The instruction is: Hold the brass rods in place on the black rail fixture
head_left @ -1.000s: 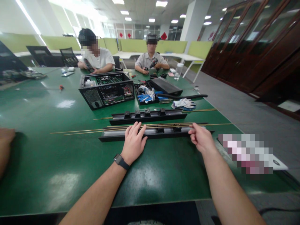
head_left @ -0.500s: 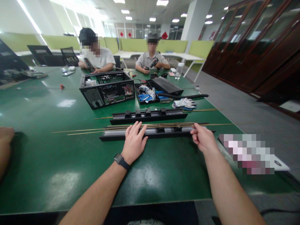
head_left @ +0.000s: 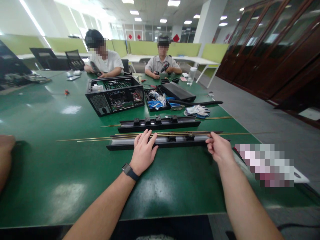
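Observation:
Near the middle of the table lies a long black rail (head_left: 125, 142) with a pale inner channel and dark blocks. Several thin brass-coloured rods (head_left: 97, 138) run lengthwise over it and stick out past both ends. My left hand (head_left: 145, 150), wearing a watch (head_left: 126, 169) on the wrist, lies flat across the rail with its fingers stretched over the rods. At the rail's right end my right hand (head_left: 220, 147) is closed, thumb and forefinger pinching a brass rod. A second black rail (head_left: 160, 126) with blocks and rods sits just beyond.
Behind the rails stand an open black computer case (head_left: 113, 96), a tray (head_left: 151, 108) of gloves and a loose glove (head_left: 197, 110). Two people sit across the green table (head_left: 75, 186), one holding a drill (head_left: 163, 67). Another person's hand (head_left: 6, 145) rests at left.
My right hand has shifted slightly to the right. The left end of one brass rod has slid right along with it. My left hand stays on the rail.

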{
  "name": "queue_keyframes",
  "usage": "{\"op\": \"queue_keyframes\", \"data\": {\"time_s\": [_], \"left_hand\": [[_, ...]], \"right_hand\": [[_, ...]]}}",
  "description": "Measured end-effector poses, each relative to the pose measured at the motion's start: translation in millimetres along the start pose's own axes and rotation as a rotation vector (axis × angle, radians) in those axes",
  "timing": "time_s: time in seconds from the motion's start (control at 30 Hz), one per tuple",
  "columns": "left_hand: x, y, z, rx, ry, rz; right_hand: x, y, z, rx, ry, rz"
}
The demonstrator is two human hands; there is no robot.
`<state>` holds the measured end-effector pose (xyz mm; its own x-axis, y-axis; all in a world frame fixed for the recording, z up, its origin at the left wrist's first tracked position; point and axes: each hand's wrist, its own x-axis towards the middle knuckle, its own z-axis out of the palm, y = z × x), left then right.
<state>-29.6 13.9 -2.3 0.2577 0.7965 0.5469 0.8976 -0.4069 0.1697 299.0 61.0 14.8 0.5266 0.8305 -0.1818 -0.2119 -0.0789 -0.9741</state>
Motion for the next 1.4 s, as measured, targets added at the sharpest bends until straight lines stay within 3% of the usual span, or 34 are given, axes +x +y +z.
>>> {"op": "queue_keyframes", "data": {"time_s": [0.13, 0.4, 0.63, 0.87, 1.2, 1.4], "left_hand": [[-0.1, 0.0, -0.1, -0.001, -0.002, -0.002], [0.0, 0.4, -1.0, -0.012, -0.006, -0.002], [-0.1, 0.2, -0.6, -0.005, -0.009, -0.003], [-0.4, -0.1, -0.7, -0.007, -0.008, -0.001], [-0.7, -0.2, -1.0, 0.000, -0.009, 0.001], [-0.4, 0.2, -1.9, -0.001, -0.012, -0.004]], "right_hand": [[-1.3, -1.3, 0.2, 0.000, -0.034, 0.008], [6.1, 1.6, -2.9, 0.020, 0.068, -0.032], [-1.7, -0.5, 1.2, 0.011, -0.036, -0.004], [6.3, 1.5, -3.9, 0.036, 0.057, -0.030], [2.9, -0.1, -1.8, 0.007, 0.007, -0.004], [7.1, -0.2, -5.5, 0.034, 0.090, -0.022]]}}
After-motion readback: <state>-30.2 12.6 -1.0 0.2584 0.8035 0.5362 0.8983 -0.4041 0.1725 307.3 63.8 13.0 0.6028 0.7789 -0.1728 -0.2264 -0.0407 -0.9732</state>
